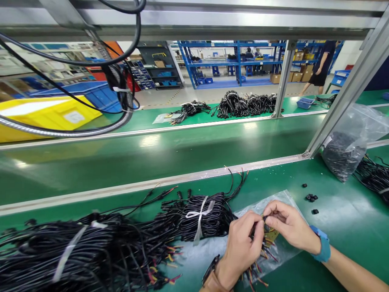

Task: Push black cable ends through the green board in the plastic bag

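My left hand point(244, 239), with a brown strap at its wrist, is closed in a pinch over the clear plastic bag point(285, 200). Facing it, my right hand point(288, 225), with a blue band point(324, 243) on the wrist, pinches at the same spot. A small dark piece shows between the fingertips, too small and covered to name. Beneath the hands lie thin wires with red and yellow ends point(257, 269) and a yellowish flat piece point(271, 236). Beside my left hand rests a black cable bundle point(206, 217) tied with a white strip.
A large heap of black cables point(88, 251) covers the left front. Small black caps point(311, 197) lie right of the bag. A plastic sack of dark parts point(345, 150) stands by a slanted metal post point(343, 89). A person point(323, 65) is at the far right back.
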Motion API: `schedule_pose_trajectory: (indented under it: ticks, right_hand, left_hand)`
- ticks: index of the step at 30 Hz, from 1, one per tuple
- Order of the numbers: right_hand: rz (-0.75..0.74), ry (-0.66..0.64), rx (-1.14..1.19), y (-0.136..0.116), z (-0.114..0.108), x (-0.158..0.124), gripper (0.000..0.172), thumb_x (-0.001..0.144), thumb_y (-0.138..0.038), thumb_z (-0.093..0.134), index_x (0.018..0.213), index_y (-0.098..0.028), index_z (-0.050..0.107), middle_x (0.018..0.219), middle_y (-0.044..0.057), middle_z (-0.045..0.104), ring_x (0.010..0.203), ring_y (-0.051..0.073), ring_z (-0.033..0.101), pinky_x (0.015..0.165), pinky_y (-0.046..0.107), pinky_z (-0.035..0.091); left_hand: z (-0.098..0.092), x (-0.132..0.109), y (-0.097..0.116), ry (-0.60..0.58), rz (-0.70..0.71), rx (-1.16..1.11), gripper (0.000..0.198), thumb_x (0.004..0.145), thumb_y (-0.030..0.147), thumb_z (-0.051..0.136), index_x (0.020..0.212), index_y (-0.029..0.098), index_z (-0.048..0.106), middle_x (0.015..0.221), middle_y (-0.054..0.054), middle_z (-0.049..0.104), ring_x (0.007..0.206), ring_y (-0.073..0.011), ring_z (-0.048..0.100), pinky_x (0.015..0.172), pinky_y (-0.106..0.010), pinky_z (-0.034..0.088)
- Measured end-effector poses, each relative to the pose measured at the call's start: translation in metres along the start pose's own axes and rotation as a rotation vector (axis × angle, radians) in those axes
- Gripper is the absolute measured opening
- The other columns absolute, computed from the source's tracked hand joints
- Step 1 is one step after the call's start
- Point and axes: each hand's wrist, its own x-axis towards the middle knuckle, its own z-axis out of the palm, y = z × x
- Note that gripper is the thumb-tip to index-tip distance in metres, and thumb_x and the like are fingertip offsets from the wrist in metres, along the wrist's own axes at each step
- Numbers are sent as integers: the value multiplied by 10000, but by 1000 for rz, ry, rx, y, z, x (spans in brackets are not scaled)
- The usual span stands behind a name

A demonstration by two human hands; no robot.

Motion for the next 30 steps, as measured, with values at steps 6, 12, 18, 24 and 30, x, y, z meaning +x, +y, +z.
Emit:
schedule_pose_trajectory:
  ticks: [6,12,18,24,30]
  right_hand:
    - [-186,42,-335,-3,-6,2,66,1019,-253,575,1049,-232,630,977,34,676,907,194,629,823,314,487]
    - [-172,6,-414,-1,-15,5,85,1016,-241,572,1085,-238,622,992,28,671,901,190,631,810,308,493]
    - [-172,-19,-438,-2,-18,8,85,1028,-234,547,1070,-223,621,1004,47,674,931,202,636,830,328,497]
    - [-221,-83,-452,4,-12,8,120,1044,-241,530,1062,-220,646,984,52,693,918,207,645,813,331,501]
    - [-158,-33,-397,10,-6,9,146,1039,-275,546,1039,-210,677,969,50,723,900,206,670,809,324,508]
  left_hand:
    - [-2,-4,-2,-115,-110,-21,167,989,200,501,1153,212,526,1011,-64,640,915,-200,621,810,-323,487]
    - [1,-3,-15,-169,-210,-88,221,969,139,458,1173,222,466,1067,-57,617,977,-192,615,875,-343,508]
    - [5,-3,-21,-135,-203,-32,75,1013,185,457,982,225,512,972,-27,620,900,-185,607,812,-326,477]
    - [8,-7,-22,-135,-159,29,112,1028,195,447,954,220,527,889,-14,613,805,-173,595,740,-304,451]
    - [6,-3,-23,-140,-151,24,120,1014,166,441,978,220,541,905,-17,623,817,-172,612,740,-295,470]
